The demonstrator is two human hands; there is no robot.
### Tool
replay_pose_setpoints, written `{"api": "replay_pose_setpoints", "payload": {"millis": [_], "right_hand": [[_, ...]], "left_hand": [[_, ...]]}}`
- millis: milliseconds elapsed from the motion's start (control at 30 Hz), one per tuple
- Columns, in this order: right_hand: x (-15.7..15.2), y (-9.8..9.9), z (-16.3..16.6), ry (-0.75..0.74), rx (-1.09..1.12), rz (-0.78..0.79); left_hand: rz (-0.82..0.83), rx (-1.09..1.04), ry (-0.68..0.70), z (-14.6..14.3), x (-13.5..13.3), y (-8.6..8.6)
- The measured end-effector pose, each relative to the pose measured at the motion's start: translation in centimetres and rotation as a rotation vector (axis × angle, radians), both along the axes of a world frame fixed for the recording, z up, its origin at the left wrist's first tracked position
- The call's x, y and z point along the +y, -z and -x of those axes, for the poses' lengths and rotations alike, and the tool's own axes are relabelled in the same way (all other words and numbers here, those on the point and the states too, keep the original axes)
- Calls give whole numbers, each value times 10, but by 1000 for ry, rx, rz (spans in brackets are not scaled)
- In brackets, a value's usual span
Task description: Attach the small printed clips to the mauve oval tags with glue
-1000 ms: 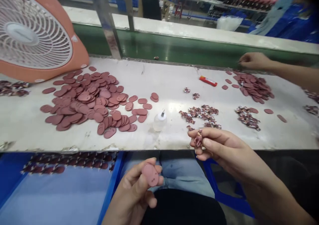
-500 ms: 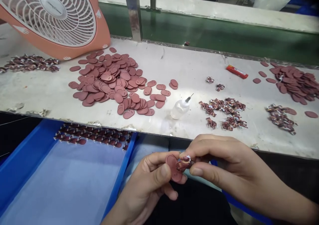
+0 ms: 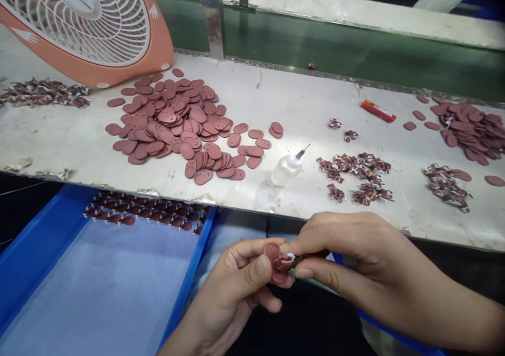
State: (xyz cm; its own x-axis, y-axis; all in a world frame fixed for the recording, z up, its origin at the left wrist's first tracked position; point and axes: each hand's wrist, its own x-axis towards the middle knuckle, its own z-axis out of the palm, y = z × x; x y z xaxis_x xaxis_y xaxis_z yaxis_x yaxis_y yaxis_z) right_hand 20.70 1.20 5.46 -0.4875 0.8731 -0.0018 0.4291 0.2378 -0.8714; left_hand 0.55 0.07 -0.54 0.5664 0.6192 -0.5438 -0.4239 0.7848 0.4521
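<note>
Low in the middle of the head view, my left hand (image 3: pixel 246 282) pinches a reddish-brown oval base (image 3: pixel 272 252) between thumb and fingers. My right hand (image 3: pixel 343 256) is closed on a small brown horse figurine (image 3: pixel 287 261) with a white part, and presses it against the base. Fingertips hide part of the figurine and the join. Behind the hands, on the table, a clear squeeze bottle (image 3: pixel 286 169) with a needle tip stands tilted. Several loose brown figurines (image 3: pixel 355 169) lie to its right, and a large heap of oval bases (image 3: pixel 169 117) to its left.
An orange fan (image 3: pixel 98 24) stands at the back left beside a pile of figurines (image 3: pixel 43 93). Below the table edge, a blue tray (image 3: pixel 51 240) holds rows of figurines on bases. A red packet (image 3: pixel 377 111) and another base heap (image 3: pixel 473 127) lie right.
My right hand has brought the figurine left and down onto the base, its fingers now closer to my left hand. The head view has shifted slightly.
</note>
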Motion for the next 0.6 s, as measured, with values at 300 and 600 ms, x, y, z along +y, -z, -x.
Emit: {"api": "replay_pose_setpoints", "payload": {"millis": [300, 600], "right_hand": [[0, -2, -1, -23, 6, 27], [5, -7, 0, -77, -4, -31]], "left_hand": [[36, -2, -11, 0, 0, 0], [61, 23, -45, 0, -5, -1]]}}
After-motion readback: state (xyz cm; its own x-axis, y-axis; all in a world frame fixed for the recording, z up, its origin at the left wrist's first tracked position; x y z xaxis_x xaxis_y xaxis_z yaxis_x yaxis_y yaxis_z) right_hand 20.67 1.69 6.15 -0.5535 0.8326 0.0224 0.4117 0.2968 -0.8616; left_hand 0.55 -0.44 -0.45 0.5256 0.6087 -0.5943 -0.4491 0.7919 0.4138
